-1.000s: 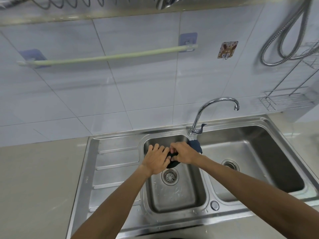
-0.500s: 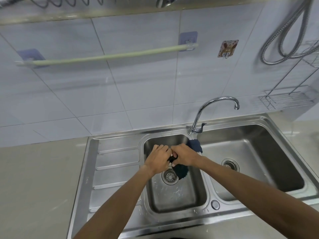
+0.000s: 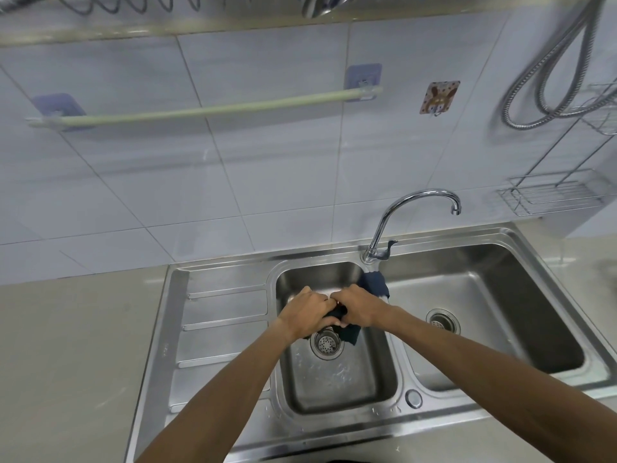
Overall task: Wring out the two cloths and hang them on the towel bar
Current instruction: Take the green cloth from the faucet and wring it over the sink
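Observation:
Over the small left basin, my left hand (image 3: 305, 312) and my right hand (image 3: 359, 309) both grip a dark blue cloth (image 3: 349, 334), bunched between them with a corner hanging below the right hand. A second dark blue cloth (image 3: 375, 284) lies draped over the divider between the two basins, just behind my right hand. The pale green towel bar (image 3: 207, 110) runs across the tiled wall above, bare, held by two purple wall mounts.
The steel double sink (image 3: 220, 329) has a drainboard at left and a larger basin (image 3: 500, 312) at right. A curved chrome tap (image 3: 417, 208) stands behind the divider. A wire rack (image 3: 551, 195) and a metal hose (image 3: 551, 78) hang at right.
Both hands have stayed over the left basin, twisting the cloth. A corner of it has come out and now hangs below my right hand.

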